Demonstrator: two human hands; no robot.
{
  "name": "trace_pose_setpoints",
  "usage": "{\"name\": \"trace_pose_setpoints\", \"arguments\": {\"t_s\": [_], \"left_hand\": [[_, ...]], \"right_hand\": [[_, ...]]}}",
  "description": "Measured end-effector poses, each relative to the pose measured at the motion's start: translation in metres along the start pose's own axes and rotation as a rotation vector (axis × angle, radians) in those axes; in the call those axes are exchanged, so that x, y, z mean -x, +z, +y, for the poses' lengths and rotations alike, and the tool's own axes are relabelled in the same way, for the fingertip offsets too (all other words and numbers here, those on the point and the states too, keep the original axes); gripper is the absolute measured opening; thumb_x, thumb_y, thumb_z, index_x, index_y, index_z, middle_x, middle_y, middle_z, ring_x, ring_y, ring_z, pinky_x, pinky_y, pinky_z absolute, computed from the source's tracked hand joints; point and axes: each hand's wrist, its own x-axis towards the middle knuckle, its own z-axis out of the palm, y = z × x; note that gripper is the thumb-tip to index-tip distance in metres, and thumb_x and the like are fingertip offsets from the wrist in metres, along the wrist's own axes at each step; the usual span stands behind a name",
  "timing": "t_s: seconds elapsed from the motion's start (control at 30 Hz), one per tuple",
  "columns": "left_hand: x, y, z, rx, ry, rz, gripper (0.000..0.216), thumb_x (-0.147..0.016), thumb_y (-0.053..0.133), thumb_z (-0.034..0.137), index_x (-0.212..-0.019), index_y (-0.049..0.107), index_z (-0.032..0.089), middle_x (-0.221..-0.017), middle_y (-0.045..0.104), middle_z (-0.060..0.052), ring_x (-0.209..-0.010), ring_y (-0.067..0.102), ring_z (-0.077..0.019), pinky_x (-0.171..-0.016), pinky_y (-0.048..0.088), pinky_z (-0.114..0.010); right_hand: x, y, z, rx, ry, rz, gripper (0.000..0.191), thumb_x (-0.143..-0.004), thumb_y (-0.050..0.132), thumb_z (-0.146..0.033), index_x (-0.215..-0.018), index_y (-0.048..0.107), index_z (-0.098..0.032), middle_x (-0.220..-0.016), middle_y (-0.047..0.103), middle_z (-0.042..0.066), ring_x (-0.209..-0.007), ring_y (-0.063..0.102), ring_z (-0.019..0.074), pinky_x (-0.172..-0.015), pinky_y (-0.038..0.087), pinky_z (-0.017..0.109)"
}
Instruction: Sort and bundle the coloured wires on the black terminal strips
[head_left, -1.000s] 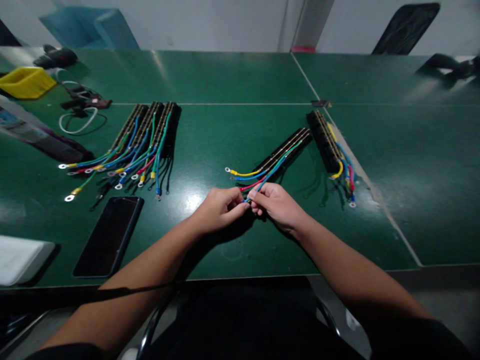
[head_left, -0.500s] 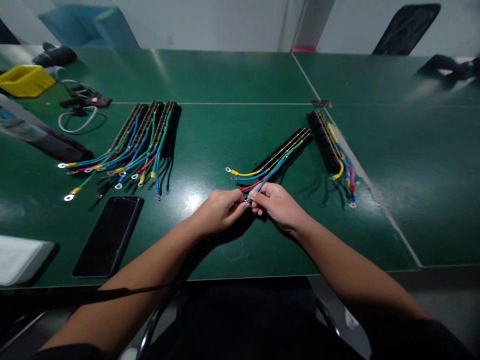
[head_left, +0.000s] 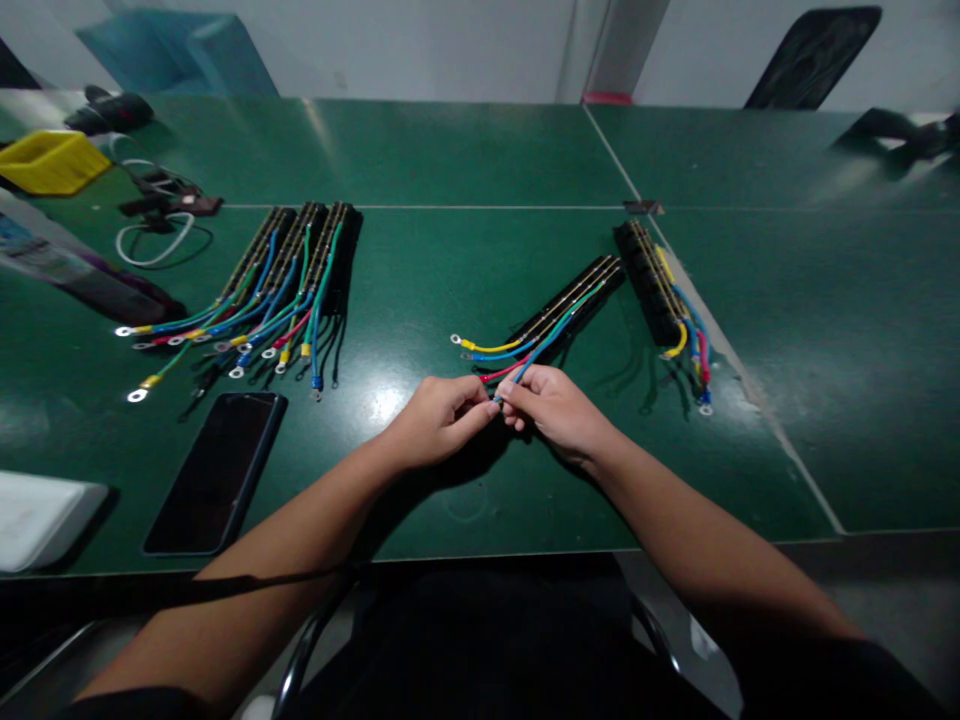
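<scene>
A black terminal block with yellow, blue, red and green wires lies slanted in front of me. My right hand pinches one of its blue wires close to the free end. Thumb and forefinger of my left hand close on the tip of that same wire; the lug there is mostly hidden by the fingers. Just above my fingertips runs a red wire. The yellow wire ends in a ring lug further left, beside another blue wire.
Three wired terminal blocks lie side by side at the left, another block at the right. Near my left forearm are a phone and a white box. A yellow bin, a cable and a bottle-like package stand further left.
My left thumb and fingers have shifted very slightly at the wire's tip. The right hand and the terminal blocks stay where they were.
</scene>
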Motion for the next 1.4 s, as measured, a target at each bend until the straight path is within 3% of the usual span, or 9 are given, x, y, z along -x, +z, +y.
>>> {"name": "trace_pose_setpoints", "arguments": {"t_s": [0.37, 0.7, 0.9, 1.1, 1.23, 1.4], "left_hand": [[0.000, 0.003, -0.003, -0.072, 0.067, 0.028, 0.023, -0.090, 0.049, 0.031, -0.076, 0.058, 0.015, -0.055, 0.051, 0.004, -0.049, 0.043, -0.0076, -0.052, 0.028, -0.021], [0.000, 0.000, 0.000, 0.120, -0.087, -0.091, 0.032, -0.094, 0.043, 0.035, -0.074, 0.057, 0.014, -0.056, 0.056, 0.003, -0.049, 0.047, -0.0073, -0.050, 0.030, -0.019], [0.000, 0.004, -0.005, -0.097, 0.086, -0.031, 0.022, -0.090, 0.050, 0.032, -0.079, 0.059, 0.015, -0.056, 0.051, 0.003, -0.049, 0.042, -0.0076, -0.051, 0.028, -0.020], [0.000, 0.008, -0.010, -0.201, 0.121, -0.014, 0.019, -0.090, 0.048, 0.027, -0.079, 0.059, 0.016, -0.058, 0.053, 0.002, -0.049, 0.042, -0.0085, -0.051, 0.027, -0.021], [0.001, 0.005, -0.007, -0.136, 0.071, -0.049, 0.027, -0.093, 0.044, 0.030, -0.077, 0.059, 0.015, -0.056, 0.055, 0.002, -0.048, 0.046, -0.0086, -0.051, 0.029, -0.020], [0.000, 0.000, 0.001, 0.118, -0.090, -0.115, 0.034, -0.094, 0.043, 0.037, -0.074, 0.058, 0.014, -0.055, 0.056, 0.002, -0.046, 0.048, -0.0068, -0.047, 0.032, -0.017]], "right_hand": [[0.003, -0.001, -0.003, 0.113, 0.075, 0.003, 0.021, -0.086, 0.057, -0.030, -0.074, 0.053, -0.014, -0.061, 0.056, 0.000, -0.051, 0.053, 0.0080, -0.043, 0.041, 0.018], [0.003, -0.001, -0.001, 0.106, 0.061, -0.005, 0.019, -0.086, 0.056, -0.030, -0.075, 0.053, -0.015, -0.061, 0.057, 0.000, -0.050, 0.052, 0.0080, -0.045, 0.040, 0.019], [0.003, -0.001, -0.002, 0.104, 0.073, 0.024, 0.023, -0.083, 0.061, -0.033, -0.072, 0.053, -0.015, -0.057, 0.056, 0.000, -0.048, 0.052, 0.0081, -0.042, 0.039, 0.019], [0.001, -0.002, 0.001, 0.128, 0.082, 0.045, 0.024, -0.083, 0.061, -0.034, -0.070, 0.052, -0.016, -0.056, 0.057, 0.000, -0.045, 0.051, 0.0078, -0.040, 0.039, 0.019], [0.001, -0.002, 0.001, 0.134, 0.070, 0.031, 0.023, -0.085, 0.059, -0.033, -0.071, 0.053, -0.015, -0.058, 0.057, 0.000, -0.046, 0.051, 0.0076, -0.040, 0.038, 0.018], [0.002, -0.001, -0.003, 0.079, 0.050, 0.018, 0.022, -0.082, 0.061, -0.033, -0.072, 0.054, -0.014, -0.059, 0.056, -0.001, -0.048, 0.052, 0.0073, -0.042, 0.039, 0.018]]}}
